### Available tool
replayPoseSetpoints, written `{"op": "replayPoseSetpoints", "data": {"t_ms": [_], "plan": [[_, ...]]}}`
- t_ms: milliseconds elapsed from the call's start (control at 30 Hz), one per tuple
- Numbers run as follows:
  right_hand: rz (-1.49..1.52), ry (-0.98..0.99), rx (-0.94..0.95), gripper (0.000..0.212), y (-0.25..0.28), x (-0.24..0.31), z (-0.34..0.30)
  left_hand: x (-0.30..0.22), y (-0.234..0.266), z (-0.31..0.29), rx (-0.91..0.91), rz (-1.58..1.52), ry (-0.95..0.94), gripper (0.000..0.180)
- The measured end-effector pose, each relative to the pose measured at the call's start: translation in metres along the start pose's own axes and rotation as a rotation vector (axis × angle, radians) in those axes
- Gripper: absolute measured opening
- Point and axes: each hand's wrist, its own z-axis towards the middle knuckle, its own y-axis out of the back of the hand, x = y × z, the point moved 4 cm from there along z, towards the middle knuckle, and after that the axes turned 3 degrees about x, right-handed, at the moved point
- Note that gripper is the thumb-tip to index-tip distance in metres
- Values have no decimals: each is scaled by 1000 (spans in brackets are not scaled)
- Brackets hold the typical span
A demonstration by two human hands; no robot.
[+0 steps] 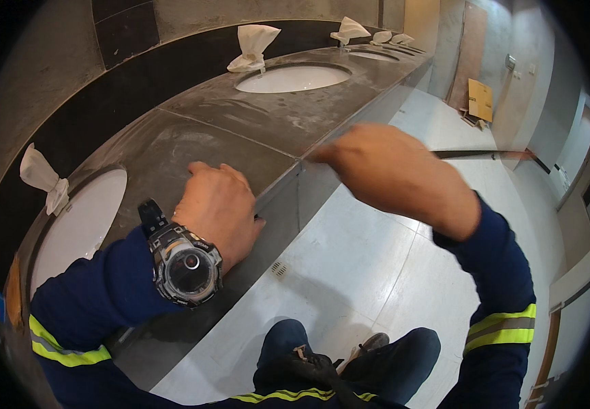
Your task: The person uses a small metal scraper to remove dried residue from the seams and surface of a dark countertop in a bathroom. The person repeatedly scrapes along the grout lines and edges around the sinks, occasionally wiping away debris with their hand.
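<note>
My left hand (219, 208) is over the front edge of the grey stone countertop (193, 146), fingers bent down and thumb at the edge. A small dark bit shows by its thumb, too little to name; a black digital watch (187, 269) is on that wrist. My right hand (377, 170), slightly blurred, is closed, with its fingertips at the counter's front edge where a pale joint line (234, 131) between two slabs ends. Whatever it may hold is hidden. Both sleeves are dark blue with yellow reflective bands.
White oval basins (291, 79) are set along the counter, one (80, 225) beside my left arm. White wrapping covers the taps (254, 49). A drain grate (278, 268) lies in the pale tiled floor (349, 273). Cardboard (480, 100) leans at the far wall.
</note>
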Motion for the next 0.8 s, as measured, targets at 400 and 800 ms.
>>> {"op": "replayPoseSetpoints", "data": {"t_ms": [400,800], "plan": [[801,-505,-70,40,-56,2,-99,11,-15,45,-344,-552,-208,65],[939,-684,-56,36,-147,10,-157,33,-5,95,-263,-926,-383,19]]}}
